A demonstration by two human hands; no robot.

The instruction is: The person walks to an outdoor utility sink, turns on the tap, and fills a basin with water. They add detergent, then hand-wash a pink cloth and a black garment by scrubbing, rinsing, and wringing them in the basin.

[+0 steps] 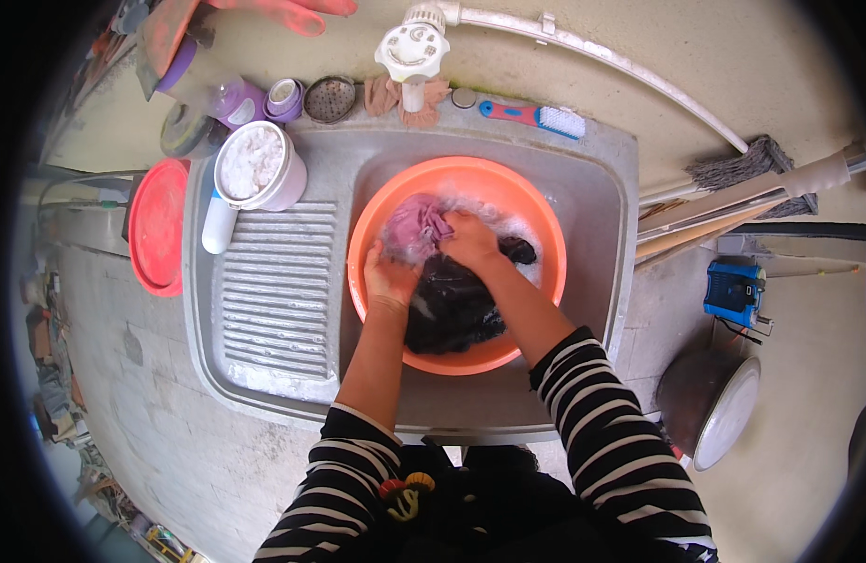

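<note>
An orange plastic basin (457, 364) stands in the sink bowl, with sudsy water and dark wet cloth (450, 302) inside. Above the dark cloth, toward the basin's far left side, is a bunched pinkish-purple cloth (413, 224). My right hand (468, 239) grips the right part of that purple cloth. Just inside the basin's left rim, my left hand (392, 273) has its palm turned up and its fingers spread below the cloth's lower edge. Its fingertips are partly hidden by suds, so contact with the cloth is unclear.
Left of the basin lies a ribbed washboard (278, 288), with a tub of white powder (253, 165) and a white bottle (220, 224) beyond it. A scrub brush (531, 118) rests on the back ledge under a white tap (412, 53). Mop and broom handles (714, 211) lean at right.
</note>
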